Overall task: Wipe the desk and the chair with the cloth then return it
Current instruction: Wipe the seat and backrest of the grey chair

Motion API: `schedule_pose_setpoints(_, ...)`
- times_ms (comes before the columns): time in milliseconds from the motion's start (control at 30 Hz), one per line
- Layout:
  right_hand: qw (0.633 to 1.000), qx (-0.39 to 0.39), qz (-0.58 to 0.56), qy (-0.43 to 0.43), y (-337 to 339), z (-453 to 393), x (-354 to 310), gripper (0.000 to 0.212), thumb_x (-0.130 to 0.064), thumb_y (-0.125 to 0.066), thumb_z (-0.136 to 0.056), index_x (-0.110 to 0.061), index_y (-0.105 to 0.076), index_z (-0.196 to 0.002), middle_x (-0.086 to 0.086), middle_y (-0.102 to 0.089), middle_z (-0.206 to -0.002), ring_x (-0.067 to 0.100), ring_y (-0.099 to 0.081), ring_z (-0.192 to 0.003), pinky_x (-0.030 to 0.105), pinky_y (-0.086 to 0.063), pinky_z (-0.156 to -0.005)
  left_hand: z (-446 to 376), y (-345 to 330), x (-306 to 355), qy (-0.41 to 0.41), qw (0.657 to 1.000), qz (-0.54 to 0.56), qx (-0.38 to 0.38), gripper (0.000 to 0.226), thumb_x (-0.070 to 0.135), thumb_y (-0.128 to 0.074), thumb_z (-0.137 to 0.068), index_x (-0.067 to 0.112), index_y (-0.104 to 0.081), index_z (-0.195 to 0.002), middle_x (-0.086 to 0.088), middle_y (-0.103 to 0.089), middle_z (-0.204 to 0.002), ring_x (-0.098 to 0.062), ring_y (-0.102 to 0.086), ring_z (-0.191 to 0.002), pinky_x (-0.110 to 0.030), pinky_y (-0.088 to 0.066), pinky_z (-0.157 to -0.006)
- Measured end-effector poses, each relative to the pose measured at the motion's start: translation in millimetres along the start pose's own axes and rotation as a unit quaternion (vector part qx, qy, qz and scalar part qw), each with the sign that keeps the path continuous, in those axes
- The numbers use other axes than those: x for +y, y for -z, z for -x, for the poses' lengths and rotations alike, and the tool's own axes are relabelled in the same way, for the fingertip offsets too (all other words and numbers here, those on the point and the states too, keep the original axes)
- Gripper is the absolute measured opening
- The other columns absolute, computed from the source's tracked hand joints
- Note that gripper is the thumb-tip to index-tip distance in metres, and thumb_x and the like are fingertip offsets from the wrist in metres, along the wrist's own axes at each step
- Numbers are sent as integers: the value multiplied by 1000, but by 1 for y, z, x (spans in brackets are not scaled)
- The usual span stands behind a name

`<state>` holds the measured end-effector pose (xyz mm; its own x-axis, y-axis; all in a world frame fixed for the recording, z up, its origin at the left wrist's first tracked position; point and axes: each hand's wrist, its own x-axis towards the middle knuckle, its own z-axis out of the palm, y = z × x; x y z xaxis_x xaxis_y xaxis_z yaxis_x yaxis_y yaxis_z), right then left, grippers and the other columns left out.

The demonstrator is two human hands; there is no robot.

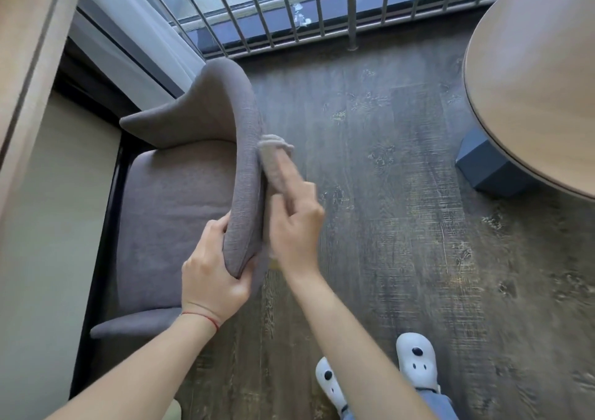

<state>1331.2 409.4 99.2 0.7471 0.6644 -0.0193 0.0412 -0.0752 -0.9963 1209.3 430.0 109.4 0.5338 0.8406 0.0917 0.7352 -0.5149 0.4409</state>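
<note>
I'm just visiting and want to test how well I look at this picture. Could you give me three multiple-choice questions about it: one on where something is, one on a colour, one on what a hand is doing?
1. Where is the cloth?
A. Lying on the round table
B. Pressed against the outer side of the chair back
C. On the floor

2. What colour is the chair's fabric?
A. Grey
B. Red
C. Green

3. What is the left hand doing?
A. Hanging free
B. Resting on the table
C. Gripping the chair back's edge

Answers:
1. B: the right hand presses the cloth flat against the chair back's outer side.
2. A: seat and back are both grey.
3. C: the left hand has its fingers wrapped over the back's edge.
</note>
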Motion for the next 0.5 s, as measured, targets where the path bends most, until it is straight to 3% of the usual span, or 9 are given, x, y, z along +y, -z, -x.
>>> schedule_pose_setpoints(67,1000,-17,-2,-1,-7,11,1,60,6,-43,-83,-21,-48,-138,-12,-49,-142,15,-51,-107,8,-34,-98,-1,0,1,0,1000,10,-3,57,38,-58,-67,21,-45,-120,3,-61,-100,-11,-55,-81,-24,-41,-61)
schedule_pose_setpoints(167,993,-52,-3,-103,5,3,14,56,11,-42,-86,-13,-51,-135,0,-51,-142,16,-49,-127,11,-29,-105,0,1,2,-12,1000,-4,2,57,37,-59,-67,19,-45,-119,1,-60,-100,-9,-53,-83,-23,-40,-63)
schedule_pose_setpoints(267,1000,-8,16,2,10,-15,-1,55,11,-44,-85,-11,-50,-135,4,-53,-142,13,-50,-119,9,-30,-103,0,0,-1,-8,1000,1,2,56,39,-59,-68,20,-45,-119,5,-58,-98,-8,-53,-79,-23,-39,-60)
schedule_pose_setpoints(333,999,-30,27,31,-5,-41,-7,58,12,-42,-84,-11,-49,-137,5,-51,-143,20,-49,-113,0,-24,-96,0,-1,-2,-9,1000,2,4,56,37,-60,-67,22,-45,-120,7,-58,-97,-10,-53,-79,-23,-40,-59)
schedule_pose_setpoints(433,990,-105,33,-92,-15,-71,-4,59,13,-38,-85,-12,-49,-137,5,-49,-145,23,-44,-133,10,-22,-105,0,-1,-3,-10,1000,-2,0,57,35,-60,-67,21,-44,-120,5,-58,-98,-10,-53,-80,-23,-41,-60)
schedule_pose_setpoints(500,982,-129,39,-129,-2,-78,1,55,10,-38,-87,-14,-53,-135,4,-54,-141,20,-44,-135,16,-23,-111,2,1,-2,-10,1000,1,-7,58,35,-60,-67,21,-44,-121,4,-58,-98,-10,-52,-79,-23,-42,-59)
